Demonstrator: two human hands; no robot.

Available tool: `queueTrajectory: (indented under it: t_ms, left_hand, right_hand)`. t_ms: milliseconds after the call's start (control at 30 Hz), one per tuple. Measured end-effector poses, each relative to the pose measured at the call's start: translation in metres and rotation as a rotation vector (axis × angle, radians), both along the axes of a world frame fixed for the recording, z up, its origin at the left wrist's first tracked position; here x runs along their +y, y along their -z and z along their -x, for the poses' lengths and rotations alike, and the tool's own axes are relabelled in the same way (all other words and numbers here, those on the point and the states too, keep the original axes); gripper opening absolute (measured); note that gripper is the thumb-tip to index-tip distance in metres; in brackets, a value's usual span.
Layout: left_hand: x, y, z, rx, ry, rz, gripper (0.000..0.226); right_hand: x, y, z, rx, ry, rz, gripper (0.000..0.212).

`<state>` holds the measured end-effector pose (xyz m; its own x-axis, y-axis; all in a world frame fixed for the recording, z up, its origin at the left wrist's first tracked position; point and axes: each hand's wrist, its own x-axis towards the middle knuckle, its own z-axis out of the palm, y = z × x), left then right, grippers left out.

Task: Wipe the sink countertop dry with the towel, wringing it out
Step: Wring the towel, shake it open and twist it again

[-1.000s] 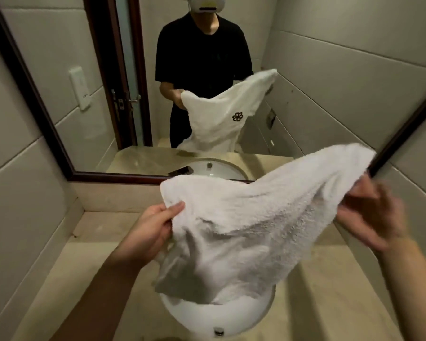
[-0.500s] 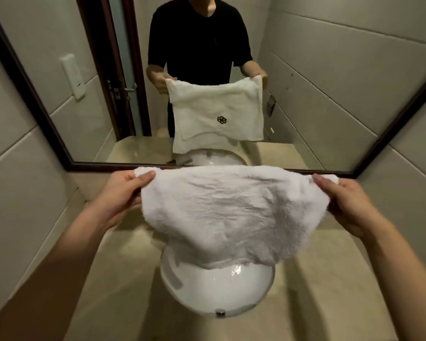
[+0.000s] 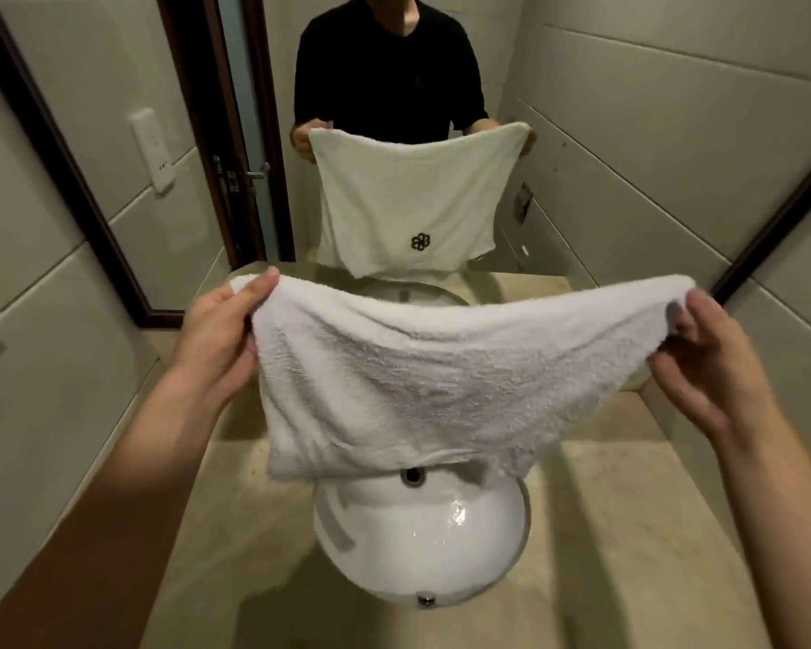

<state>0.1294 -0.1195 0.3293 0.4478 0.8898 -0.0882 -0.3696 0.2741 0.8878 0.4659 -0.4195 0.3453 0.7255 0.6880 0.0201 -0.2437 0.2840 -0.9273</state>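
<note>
A white terry towel (image 3: 431, 381) hangs spread in the air above the round white sink basin (image 3: 422, 545). My left hand (image 3: 221, 334) pinches its upper left corner between thumb and fingers. My right hand (image 3: 708, 363) holds its upper right corner, fingers loosely curled round the edge. The towel's lower edge hangs just over the basin's back rim and hides the faucet area. The beige stone countertop (image 3: 619, 531) surrounds the basin. Water glistens inside the basin.
A dark-framed mirror (image 3: 127, 283) fills the wall behind the counter and reflects a person in a black shirt holding the towel. Tiled walls close in on the left and right. A door and a wall switch appear in the reflection.
The towel went from bunched and tilted to spread flat between both hands. It now hangs longer and lower over the basin, with my hands slightly farther apart.
</note>
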Motion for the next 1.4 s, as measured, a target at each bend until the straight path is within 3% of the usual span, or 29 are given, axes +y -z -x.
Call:
queueTrajectory:
  t_ms: [67,167,267,367,500,700,800,833,900,967,1133,1200,1400]
  left_hand:
    - [-0.002,0.001,0.003,-0.025,0.09,-0.038,0.013]
    - [-0.004,0.012,0.004,0.244,0.144,-0.158,0.021]
    - [0.003,0.018,0.004,0.386,0.098,-0.221,0.012]
    - [0.015,0.018,0.01,0.395,0.0,-0.215,0.008]
    - [0.02,0.021,0.012,0.463,-0.05,-0.274,0.004]
    - [0.017,0.024,0.004,0.369,-0.203,-0.246,0.01]
    - [0.013,0.026,-0.002,0.263,-0.148,-0.18,0.016]
    - [0.014,0.027,-0.002,0.246,-0.103,-0.189,0.022]
    - [0.017,0.03,0.001,0.245,-0.034,-0.227,0.033]
    - [0.019,0.031,0.003,0.271,-0.057,-0.283,0.03]
    - [0.021,0.029,-0.006,0.219,-0.21,-0.341,0.019]
    - [0.021,0.025,-0.01,0.199,-0.284,-0.351,0.02]
    - [0.023,0.013,-0.02,0.221,-0.434,-0.367,0.018]
  right_hand:
    - [0.004,0.01,0.013,0.013,-0.079,0.058,0.029]
    - [0.012,0.031,0.013,-0.184,-0.004,0.333,0.015]
    - [0.012,0.023,-0.004,-0.18,0.064,0.336,0.016]
    - [0.002,0.015,-0.015,-0.111,-0.031,0.277,0.017]
    - [0.0,0.015,-0.016,-0.321,0.13,0.478,0.014]
    - [0.013,0.01,-0.018,-0.185,0.262,0.247,0.041]
    - [0.019,0.013,-0.017,-0.126,0.199,0.112,0.016]
    - [0.019,0.013,-0.017,-0.14,0.183,0.113,0.017]
    - [0.014,0.015,-0.023,-0.202,0.189,0.15,0.038]
    - [0.009,0.017,-0.028,-0.292,0.239,0.214,0.049]
    - [0.014,0.012,-0.027,-0.455,0.304,0.24,0.007]
    - [0.018,0.009,-0.026,-0.513,0.349,0.237,0.018]
    - [0.015,0.005,-0.031,-0.477,0.398,0.187,0.009]
